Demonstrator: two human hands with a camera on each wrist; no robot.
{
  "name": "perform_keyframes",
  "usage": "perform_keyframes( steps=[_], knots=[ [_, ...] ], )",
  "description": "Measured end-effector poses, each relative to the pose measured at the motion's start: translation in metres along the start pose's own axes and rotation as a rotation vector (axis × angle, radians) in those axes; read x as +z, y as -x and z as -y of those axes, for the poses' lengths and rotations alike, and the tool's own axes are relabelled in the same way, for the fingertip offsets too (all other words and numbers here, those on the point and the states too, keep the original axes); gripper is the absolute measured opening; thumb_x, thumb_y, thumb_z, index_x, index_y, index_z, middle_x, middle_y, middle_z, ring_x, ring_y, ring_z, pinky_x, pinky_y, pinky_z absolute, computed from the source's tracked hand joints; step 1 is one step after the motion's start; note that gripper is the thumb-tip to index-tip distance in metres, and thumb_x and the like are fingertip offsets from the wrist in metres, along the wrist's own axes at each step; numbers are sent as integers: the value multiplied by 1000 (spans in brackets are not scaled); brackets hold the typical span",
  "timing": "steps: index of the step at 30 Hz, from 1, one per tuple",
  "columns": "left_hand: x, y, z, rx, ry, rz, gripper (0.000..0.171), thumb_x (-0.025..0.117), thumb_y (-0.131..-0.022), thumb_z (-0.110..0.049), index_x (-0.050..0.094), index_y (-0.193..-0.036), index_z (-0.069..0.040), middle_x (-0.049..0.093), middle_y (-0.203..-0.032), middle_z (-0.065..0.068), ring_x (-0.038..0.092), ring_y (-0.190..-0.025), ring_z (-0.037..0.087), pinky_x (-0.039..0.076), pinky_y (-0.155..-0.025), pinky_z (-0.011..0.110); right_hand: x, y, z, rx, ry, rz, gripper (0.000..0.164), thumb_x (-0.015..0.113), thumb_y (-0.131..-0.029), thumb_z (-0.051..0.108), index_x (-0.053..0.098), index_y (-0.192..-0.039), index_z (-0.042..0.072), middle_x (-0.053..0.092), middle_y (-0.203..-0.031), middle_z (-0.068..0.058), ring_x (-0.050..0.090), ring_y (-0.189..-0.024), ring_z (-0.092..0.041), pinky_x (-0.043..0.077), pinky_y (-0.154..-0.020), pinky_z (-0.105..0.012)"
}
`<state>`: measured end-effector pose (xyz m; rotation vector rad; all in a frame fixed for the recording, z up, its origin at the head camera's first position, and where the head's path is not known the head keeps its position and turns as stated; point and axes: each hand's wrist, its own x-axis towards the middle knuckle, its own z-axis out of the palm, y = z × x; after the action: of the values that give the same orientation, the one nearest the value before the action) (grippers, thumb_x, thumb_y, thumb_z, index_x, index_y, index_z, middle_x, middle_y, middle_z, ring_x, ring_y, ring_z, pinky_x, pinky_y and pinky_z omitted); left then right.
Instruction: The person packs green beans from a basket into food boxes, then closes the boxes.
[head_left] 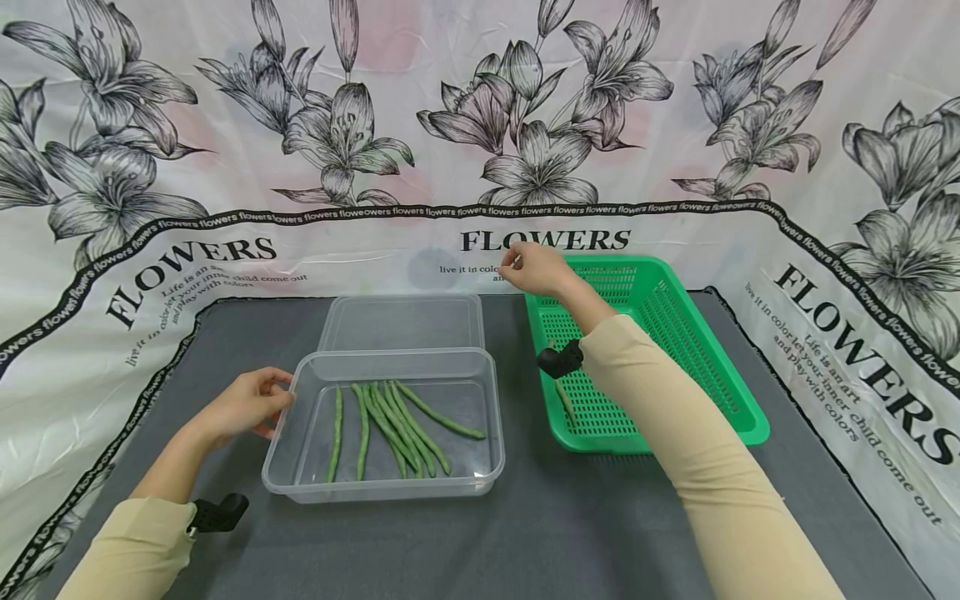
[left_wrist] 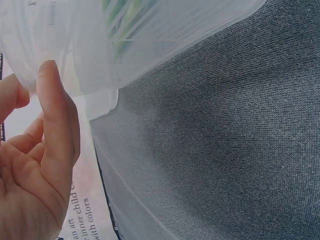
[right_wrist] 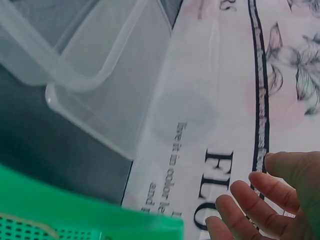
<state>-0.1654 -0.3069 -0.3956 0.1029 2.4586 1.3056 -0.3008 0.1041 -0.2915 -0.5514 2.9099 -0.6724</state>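
Left hand (head_left: 243, 406) sits at the left wall of the clear plastic container (head_left: 386, 362), lower centre of the head view, fingers loosely curled with tips touching the rim corner; the left wrist view shows thumb and fingers (left_wrist: 55, 115) against the translucent wall, not clamped round it. Green beans (head_left: 390, 425) lie inside the container, roughly a handful of long pods fanned across its floor, one more slanted toward the right wall. Right hand (head_left: 534, 268) is raised above the far-left corner of the green perforated basket (head_left: 675, 333), centre of frame, in front of the printed "FLOWERS" backdrop (head_left: 150, 275). Its fingers look partly curled in the head view; the right wrist view shows fingertips (right_wrist: 260, 200) relaxed and spread with nothing in them. Whether it pinches anything small at the tips, cannot tell. One bean (head_left: 564, 398) lies in the basket, partly hidden by the right forearm and the black wrist mount (head_left: 561, 360). Clear lid (head_left: 402, 321) lies flat just behind the container, touching or nearly touching its back edge. Basket sits just right of the container, a narrow gap of grey tabletop (head_left: 525, 533) between them. Another black wrist mount (head_left: 217, 512) shows at lower left. Beige sleeves cover both forearms; the right sleeve (head_left: 697, 450) crosses over the basket's front-left part and blocks it.
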Motion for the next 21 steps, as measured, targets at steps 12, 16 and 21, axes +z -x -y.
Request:
perform_keyframes(
  steps=[12,16,21],
  knots=[
    [0,-1,1,-2,2,-2,46,51,-94,-17,35,-130,7,54,-85,12,55,-67,16,56,-58,36,3,8,-43,128,-46,6,34,46,-94,24,54,-117,0,55,-120,-20,59,-91,-30,48,-84,-42],
    [0,-1,2,-4,3,0,46,50,-95,-18,35,-131,7,54,-85,12,55,-68,16,56,-58,36,7,13,-58,185,-96,56,38,45,-95,26,51,-123,0,53,-122,-21,65,-78,-31,52,-77,-39],
    [0,-1,3,2,1,-2,47,51,-95,-18,35,-130,7,54,-85,12,55,-67,16,56,-59,37,18,18,-78,249,-155,97,39,44,-96,25,48,-125,-1,56,-112,-22,62,-91,-35,56,-73,-37]
  ],
)
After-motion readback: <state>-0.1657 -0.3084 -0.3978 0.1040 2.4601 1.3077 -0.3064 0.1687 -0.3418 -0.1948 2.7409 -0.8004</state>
